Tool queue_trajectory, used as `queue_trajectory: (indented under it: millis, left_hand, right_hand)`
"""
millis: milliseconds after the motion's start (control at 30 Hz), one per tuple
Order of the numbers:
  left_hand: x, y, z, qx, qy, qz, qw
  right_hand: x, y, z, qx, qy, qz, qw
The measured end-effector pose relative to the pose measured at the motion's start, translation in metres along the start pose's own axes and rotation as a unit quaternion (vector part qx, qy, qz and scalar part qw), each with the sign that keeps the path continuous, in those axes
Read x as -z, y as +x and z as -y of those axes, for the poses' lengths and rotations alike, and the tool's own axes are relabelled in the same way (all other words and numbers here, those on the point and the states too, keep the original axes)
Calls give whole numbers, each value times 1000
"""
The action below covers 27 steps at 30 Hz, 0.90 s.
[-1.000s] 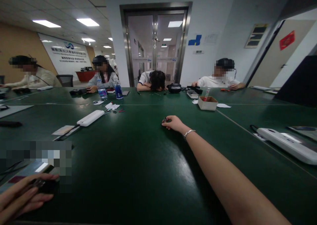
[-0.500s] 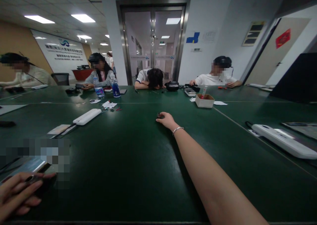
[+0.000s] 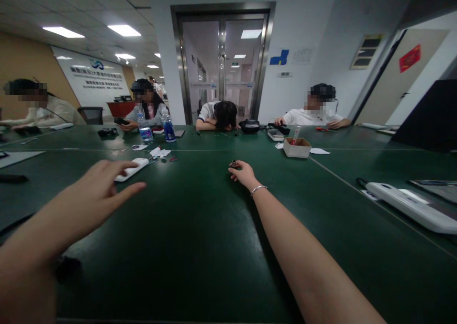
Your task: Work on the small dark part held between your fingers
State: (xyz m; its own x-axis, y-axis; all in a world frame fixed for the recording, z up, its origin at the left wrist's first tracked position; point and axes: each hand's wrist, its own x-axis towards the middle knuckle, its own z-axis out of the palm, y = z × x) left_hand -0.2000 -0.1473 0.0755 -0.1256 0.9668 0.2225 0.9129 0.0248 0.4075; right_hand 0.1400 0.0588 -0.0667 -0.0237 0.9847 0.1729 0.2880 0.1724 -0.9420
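My right hand point(image 3: 243, 172) reaches out over the green table point(image 3: 185, 229), a bracelet on its wrist. Its fingertips are closed on a small shiny metal cylinder point(image 3: 233, 163), too small to name more exactly. Nearer on the left, my left hand point(image 3: 103, 186) is in the air over the table, thumb and fingers apart, with nothing seen between them. Its fingers overlap part of a white power strip point(image 3: 133, 170) from this angle. Below the left wrist lies a small dark object point(image 3: 67, 268), blurred and partly hidden.
Across the table stand two bottles point(image 3: 168, 129), scraps of paper point(image 3: 159, 152), a small open box point(image 3: 297, 148) holding a tube, and a black case point(image 3: 249, 126). Another white power strip point(image 3: 410, 207) lies at right. Several people sit at the far side, one with head down point(image 3: 224, 115).
My left hand has moved from the lower left edge forward and to the right, its fingers now spread. The small item it held no longer shows in it. My right hand stays nearly still.
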Motion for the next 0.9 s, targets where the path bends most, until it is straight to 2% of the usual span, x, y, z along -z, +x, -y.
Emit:
queue_trajectory:
  millis: [67,100,167,200,267,333,400,467,533,600,700,767,900]
  left_hand:
    - [-19,29,-51,-121,23,64,990]
    - [-34,44,-70,-161,29,92,982]
    - [-70,75,-95,-226,26,121,966]
    - [-90,90,-102,-239,22,124,963]
    - [-130,116,-110,-238,-15,109,965]
    - [-167,134,-114,-218,-99,93,966]
    - [-199,143,-117,-178,-191,87,961]
    - [-223,145,-119,-163,-273,91,944]
    - [-238,143,-119,-165,-340,101,920]
    - [-245,141,-115,-160,-382,107,904]
    - [-247,141,-107,-146,-394,99,902]
    - [-246,142,-103,-141,-387,94,906]
    - [-244,142,-101,-127,-372,101,914]
  right_hand:
    - [0,-2,3,-13,9,1,1000]
    - [0,-4,4,-18,9,2,1000]
    - [-1,-6,8,-22,5,6,1000]
    - [-1,-8,9,-20,2,8,1000]
    - [-1,-9,10,-15,-6,11,1000]
    - [-1,-9,10,-9,-25,13,1000]
    - [-1,-9,10,-3,-61,15,998]
    - [-1,-8,9,12,-112,9,994]
    - [-2,-8,8,45,-179,-2,983]
    - [-3,-6,8,91,-247,-5,965]
    - [-5,-5,9,119,-283,5,952]
    - [-5,-6,9,85,-237,23,968]
    - [-1,-8,12,3,-62,79,995]
